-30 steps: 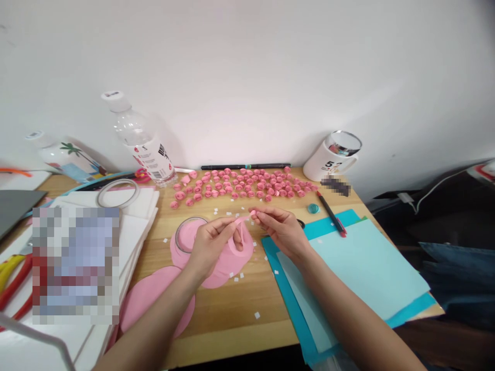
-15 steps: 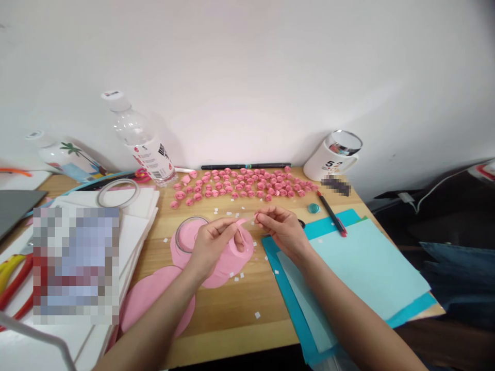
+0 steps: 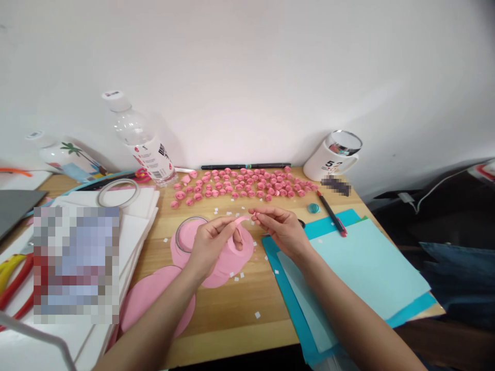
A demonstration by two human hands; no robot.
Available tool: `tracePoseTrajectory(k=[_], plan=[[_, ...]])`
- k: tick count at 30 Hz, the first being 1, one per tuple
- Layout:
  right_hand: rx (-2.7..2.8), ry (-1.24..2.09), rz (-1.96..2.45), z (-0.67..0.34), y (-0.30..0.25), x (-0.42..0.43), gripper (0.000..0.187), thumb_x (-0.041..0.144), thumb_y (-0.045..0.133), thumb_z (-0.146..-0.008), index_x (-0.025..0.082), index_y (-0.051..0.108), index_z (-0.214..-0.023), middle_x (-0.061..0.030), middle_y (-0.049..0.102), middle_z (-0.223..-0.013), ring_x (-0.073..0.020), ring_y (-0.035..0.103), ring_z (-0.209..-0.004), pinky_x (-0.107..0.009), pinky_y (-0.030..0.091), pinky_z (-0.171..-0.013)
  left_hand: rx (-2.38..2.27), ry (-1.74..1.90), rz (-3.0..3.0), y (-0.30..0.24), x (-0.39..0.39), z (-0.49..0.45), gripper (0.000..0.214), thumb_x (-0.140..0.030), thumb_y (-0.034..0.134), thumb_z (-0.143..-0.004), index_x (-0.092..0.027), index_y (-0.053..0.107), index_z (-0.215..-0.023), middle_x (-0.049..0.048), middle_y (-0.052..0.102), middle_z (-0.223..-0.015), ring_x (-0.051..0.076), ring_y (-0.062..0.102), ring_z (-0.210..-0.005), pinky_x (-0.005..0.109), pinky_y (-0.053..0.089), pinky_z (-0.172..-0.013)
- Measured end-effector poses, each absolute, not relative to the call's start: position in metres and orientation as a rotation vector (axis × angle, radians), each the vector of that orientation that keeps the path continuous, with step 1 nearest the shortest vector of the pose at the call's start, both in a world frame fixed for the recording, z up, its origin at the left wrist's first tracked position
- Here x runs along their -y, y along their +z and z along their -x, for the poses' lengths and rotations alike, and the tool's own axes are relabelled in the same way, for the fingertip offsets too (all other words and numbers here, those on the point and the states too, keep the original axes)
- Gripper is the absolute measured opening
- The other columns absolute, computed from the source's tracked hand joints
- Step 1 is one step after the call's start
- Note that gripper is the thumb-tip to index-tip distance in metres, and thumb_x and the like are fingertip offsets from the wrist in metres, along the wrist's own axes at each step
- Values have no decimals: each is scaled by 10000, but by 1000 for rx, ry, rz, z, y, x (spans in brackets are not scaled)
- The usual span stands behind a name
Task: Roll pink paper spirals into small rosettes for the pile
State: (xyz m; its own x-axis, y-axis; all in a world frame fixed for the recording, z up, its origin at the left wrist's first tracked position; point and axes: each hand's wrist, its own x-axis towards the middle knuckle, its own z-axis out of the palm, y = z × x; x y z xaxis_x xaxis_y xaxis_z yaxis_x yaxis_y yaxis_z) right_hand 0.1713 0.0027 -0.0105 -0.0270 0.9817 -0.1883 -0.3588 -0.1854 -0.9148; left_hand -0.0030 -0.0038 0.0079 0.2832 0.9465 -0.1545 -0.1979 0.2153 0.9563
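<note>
While the left hand [image 3: 211, 242] pinches a pink paper strip [image 3: 242, 220] between thumb and fingers, the right hand [image 3: 284, 230] is closed on its far end, which looks curled, though the fingertips hide most of it. Taking the strip as the dial's centre, rolled pink rosettes [image 3: 240, 186] spread at twelve o'clock, a white mug [image 3: 323, 159] stands at two, pale blue paper [image 3: 351, 278] lies at four, pink discs [image 3: 216, 281] at seven, and a clear bottle [image 3: 133, 126] at ten.

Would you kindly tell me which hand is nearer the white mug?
Right. The right hand is in front and to the left of the white mug; the left hand is farther left.
</note>
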Motion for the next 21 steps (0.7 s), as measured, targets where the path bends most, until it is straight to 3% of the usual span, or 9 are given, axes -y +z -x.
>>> tracePoseTrajectory(k=[11, 15, 21], plan=[[751, 1421, 1100, -173, -13, -3, 181, 262, 801, -558, 199, 667, -662, 25, 652, -597, -89, 560, -544, -218, 456, -553, -912, 937, -1053, 8, 5, 2, 195, -258, 577, -803, -142, 677, -925, -12, 605, -542, 106, 562, -494, 240, 435, -578], [729, 1422, 1091, -171, -11, -3, 169, 262, 799, -555, 205, 692, -673, 21, 669, -631, -91, 572, -573, -226, 476, -602, -938, 976, -1017, 8, 4, 2, 167, -250, 593, -781, -134, 665, -878, -14, 600, -538, 110, 560, -482, 246, 433, -575], [750, 1472, 1081, -171, -9, -3, 177, 277, 779, -590, 214, 723, -744, -28, 718, -855, -124, 634, -703, -268, 506, -724, -910, 1022, -957, 5, 2, 3, 172, -259, 611, -762, -138, 661, -874, -16, 598, -538, 114, 553, -476, 258, 437, -581]])
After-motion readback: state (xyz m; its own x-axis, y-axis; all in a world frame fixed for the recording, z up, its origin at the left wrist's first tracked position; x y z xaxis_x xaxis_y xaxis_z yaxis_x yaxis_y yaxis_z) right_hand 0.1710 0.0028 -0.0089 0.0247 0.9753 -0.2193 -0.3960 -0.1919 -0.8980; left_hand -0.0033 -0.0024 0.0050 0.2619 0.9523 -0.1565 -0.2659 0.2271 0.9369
